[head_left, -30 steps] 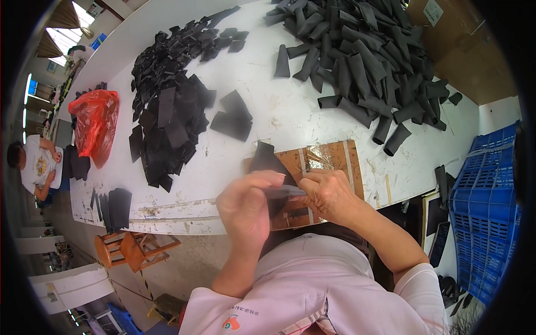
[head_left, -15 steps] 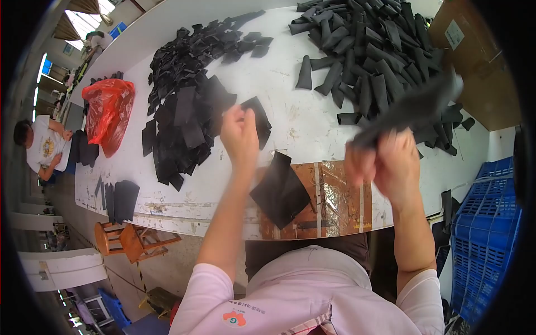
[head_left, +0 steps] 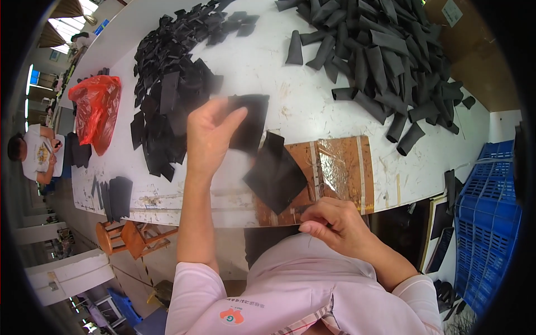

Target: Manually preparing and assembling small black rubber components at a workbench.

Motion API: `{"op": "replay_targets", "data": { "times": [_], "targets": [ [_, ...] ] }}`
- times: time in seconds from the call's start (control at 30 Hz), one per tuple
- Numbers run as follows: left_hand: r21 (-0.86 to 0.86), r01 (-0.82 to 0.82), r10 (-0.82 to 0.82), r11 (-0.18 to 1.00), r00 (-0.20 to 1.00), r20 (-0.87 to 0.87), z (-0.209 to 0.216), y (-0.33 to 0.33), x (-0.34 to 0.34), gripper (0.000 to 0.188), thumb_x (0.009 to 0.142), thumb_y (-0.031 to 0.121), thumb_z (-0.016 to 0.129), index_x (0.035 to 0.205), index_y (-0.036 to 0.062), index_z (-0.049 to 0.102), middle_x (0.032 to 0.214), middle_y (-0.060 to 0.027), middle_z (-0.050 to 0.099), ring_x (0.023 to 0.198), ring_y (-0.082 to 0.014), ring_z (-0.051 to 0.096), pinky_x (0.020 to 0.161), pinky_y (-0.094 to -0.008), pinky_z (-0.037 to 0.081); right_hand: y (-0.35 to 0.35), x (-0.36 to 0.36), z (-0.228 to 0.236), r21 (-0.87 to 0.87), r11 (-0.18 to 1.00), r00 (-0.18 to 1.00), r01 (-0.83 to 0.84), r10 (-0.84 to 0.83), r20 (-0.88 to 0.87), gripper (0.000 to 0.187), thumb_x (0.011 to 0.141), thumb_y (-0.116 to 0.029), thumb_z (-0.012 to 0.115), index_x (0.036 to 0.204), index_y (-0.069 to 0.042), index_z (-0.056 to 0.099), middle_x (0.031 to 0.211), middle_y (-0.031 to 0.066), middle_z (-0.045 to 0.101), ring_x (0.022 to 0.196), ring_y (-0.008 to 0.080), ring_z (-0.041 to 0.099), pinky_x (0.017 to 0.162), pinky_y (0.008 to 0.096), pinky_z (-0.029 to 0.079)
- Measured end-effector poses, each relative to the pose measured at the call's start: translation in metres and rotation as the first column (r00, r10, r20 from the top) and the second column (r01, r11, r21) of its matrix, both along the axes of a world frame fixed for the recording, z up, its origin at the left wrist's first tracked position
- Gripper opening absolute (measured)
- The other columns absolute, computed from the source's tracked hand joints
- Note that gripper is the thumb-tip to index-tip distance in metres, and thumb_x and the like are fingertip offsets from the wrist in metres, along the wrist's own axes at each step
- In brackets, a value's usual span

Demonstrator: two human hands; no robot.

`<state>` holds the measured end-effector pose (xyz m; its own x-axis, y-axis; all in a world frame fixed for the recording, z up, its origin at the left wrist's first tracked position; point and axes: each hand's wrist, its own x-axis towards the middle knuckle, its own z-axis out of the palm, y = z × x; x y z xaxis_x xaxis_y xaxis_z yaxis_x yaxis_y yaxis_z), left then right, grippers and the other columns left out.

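Note:
My left hand (head_left: pixel 211 131) is at the right edge of a heap of flat pieces, its thumb and fingers closed on a black fabric piece (head_left: pixel 252 120). Part of that piece is hidden behind the hand. Just below it, another black fabric piece (head_left: pixel 276 176) lies flat, partly over a brown taped board (head_left: pixel 340 167) at the table's front edge. My right hand (head_left: pixel 335 220) hovers by the board's near edge with its fingers curled together. Whatever those fingers may hold is too small to make out.
Flat black pieces (head_left: pixel 164 100) are heaped at left, black fabric tubes (head_left: pixel 385 61) at far right beside a cardboard box (head_left: pixel 480 56). A red plastic bag (head_left: pixel 97 111) lies left. Blue crates (head_left: pixel 486 223) stand right, a wooden stool (head_left: pixel 137 240) lower left. Another person (head_left: pixel 39 153) sits far left.
My right hand has let go of a black tube near the tube pile and come down to the table's front edge. My left hand has taken hold of a flat piece. The view has shifted slightly.

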<state>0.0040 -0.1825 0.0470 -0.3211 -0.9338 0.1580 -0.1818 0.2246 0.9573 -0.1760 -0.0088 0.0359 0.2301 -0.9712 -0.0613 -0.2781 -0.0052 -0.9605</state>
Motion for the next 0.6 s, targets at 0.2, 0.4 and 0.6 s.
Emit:
{"op": "replay_targets", "data": {
  "times": [0.2,0.4,0.6],
  "targets": [
    [0.392,0.242,-0.25,0.888,0.968,-0.033,0.02,0.087,0.0,0.008,0.076,-0.003,0.058,0.084,-0.0034,0.06,0.074,-0.0006,0.06,0.068,-0.0036,0.053,0.06,-0.0177,0.042,0.004,0.047,-0.015,0.355,0.915,0.761,0.192,-0.367,0.535,0.024,0.075,-0.021,0.066,0.076,0.002,0.059,0.067,0.0024,0.057,0.059,0.0143,0.054,0.054,0.0275,0.045],
    [0.527,0.103,0.153,0.844,0.894,-0.421,-0.006,0.131,0.007,0.026,0.08,0.005,0.057,0.104,-0.0017,0.051,0.085,-0.0055,0.059,0.078,-0.0071,0.054,0.067,-0.019,0.042,0.012,0.049,-0.021,0.591,0.799,0.563,0.112,-0.541,0.624,0.015,0.079,-0.02,0.064,0.074,-0.006,0.061,0.065,-0.0008,0.058,0.051,0.0047,0.048,0.047,0.0175,0.039],
    [0.632,0.272,0.263,0.726,0.739,-0.62,-0.018,0.173,0.023,0.029,0.076,0.003,0.053,0.105,-0.0033,0.049,0.091,-0.0092,0.059,0.082,-0.0152,0.057,0.074,-0.0283,0.046,0.025,0.04,-0.033,0.564,0.809,0.513,0.166,-0.559,0.651,0.019,0.082,-0.022,0.06,0.074,-0.006,0.059,0.068,0.0018,0.06,0.055,0.0056,0.05,0.05,0.0185,0.04]
  ]
}}
